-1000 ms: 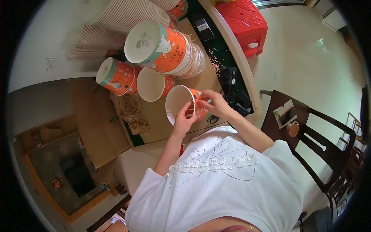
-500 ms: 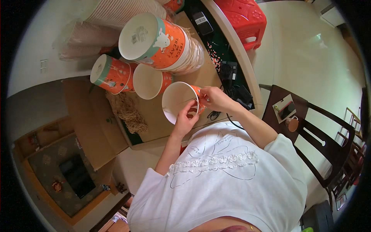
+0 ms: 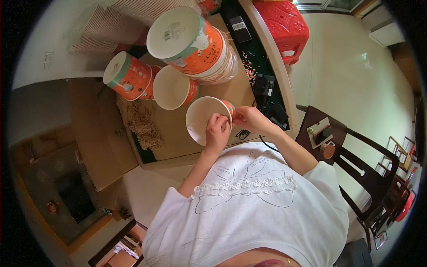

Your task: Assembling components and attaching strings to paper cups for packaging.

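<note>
An orange paper bucket (image 3: 198,116) with a white inside lies tilted in front of me, its mouth toward me. My left hand (image 3: 218,133) reaches into the mouth at the right side of the rim, fingers curled together. Whatever those fingers pinch is hidden. On the outside of the same wall, my right hand (image 3: 251,119) grips the bucket, its fingertips close to the left ones. Beyond it lies another open bucket (image 3: 171,87). Further left rests an orange bucket (image 3: 129,76) with a green base band. A tall upside-down stack of buckets (image 3: 202,53) stands behind.
A heap of tan twine (image 3: 142,127) lies at the table's left edge. Along the right edge are a black device with a white label (image 3: 240,29), scattered small beads (image 3: 248,67) and black adapters with cables (image 3: 272,113). A red stool (image 3: 282,29) and dark chair (image 3: 364,164) stand right.
My left fingers have closed and drawn up against the rim, covering where a thin strand showed before. My right hand has shifted slightly down and right. The head view has tilted a little.
</note>
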Tool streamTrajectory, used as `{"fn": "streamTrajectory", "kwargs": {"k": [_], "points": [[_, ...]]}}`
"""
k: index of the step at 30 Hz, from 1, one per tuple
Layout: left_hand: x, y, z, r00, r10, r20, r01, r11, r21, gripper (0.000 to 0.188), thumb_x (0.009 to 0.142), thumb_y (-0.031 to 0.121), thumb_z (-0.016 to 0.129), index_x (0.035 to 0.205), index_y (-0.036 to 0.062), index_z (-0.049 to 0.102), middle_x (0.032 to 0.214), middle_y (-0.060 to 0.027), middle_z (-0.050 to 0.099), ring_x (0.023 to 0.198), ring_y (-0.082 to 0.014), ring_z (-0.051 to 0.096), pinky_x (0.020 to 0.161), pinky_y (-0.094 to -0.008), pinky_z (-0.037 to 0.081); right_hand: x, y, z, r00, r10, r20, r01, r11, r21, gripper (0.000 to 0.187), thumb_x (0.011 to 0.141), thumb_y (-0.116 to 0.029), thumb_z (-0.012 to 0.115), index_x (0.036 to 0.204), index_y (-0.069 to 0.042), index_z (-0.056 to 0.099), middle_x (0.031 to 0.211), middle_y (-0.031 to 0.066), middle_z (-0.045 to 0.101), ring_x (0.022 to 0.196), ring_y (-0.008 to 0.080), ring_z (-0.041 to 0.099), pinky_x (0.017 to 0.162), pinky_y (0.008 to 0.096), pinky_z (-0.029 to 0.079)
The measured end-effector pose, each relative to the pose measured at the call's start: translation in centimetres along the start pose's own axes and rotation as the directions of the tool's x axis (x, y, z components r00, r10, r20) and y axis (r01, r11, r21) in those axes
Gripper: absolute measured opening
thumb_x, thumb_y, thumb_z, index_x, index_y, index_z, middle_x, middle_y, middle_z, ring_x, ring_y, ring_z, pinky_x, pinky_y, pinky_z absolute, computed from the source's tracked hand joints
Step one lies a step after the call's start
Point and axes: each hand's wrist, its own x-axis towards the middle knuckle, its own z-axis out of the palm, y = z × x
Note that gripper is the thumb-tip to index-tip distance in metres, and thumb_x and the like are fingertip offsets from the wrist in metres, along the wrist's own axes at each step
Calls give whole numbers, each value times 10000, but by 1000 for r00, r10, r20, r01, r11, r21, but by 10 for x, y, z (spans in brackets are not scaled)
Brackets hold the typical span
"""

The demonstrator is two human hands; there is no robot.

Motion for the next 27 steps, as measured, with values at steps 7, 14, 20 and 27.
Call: {"fn": "streamTrajectory", "kwargs": {"k": [7, 14, 20, 27], "points": [[0, -20, 8, 994, 20, -112, -41, 980, -193, 52, 851, 58, 498, 875, 21, 470, 904, -158, 581, 879, -301, 584, 756, -407, 457, -10, -11, 1, 983, 182, 33, -185, 978, 100, 229, 763, -37, 614, 970, -2, 523, 666, 95, 573, 620, 152, 562, 591, 297, 456], [5, -33, 13, 985, -168, -37, 133, 880, -457, 77, 939, 119, 411, 901, 55, 433, 681, -41, 584, 588, -100, 554, 536, -262, 432, 6, -28, 1, 983, -129, -128, 89, 956, -281, 111, 783, -16, 579, 894, -10, 571, 795, 133, 567, 740, 286, 583, 647, 339, 474], [5, -34, 9, 992, -113, -58, 69, 863, -500, 107, 948, 168, 419, 913, 68, 437, 643, -44, 535, 585, -134, 548, 547, -293, 441, 38, -30, 10, 957, -229, 178, 290, 786, -546, 166, 738, -24, 584, 904, -21, 586, 887, 143, 559, 826, 337, 577, 727, 380, 489], [-2, -33, 0, 984, -136, -116, 56, 850, -523, 152, 950, 210, 434, 920, 62, 431, 674, -89, 514, 600, -185, 571, 568, -321, 452, 48, -49, 8, 971, -238, 16, 223, 882, -415, 130, 776, 15, 515, 893, -20, 560, 837, 162, 579, 785, 354, 581, 671, 395, 482]]}}
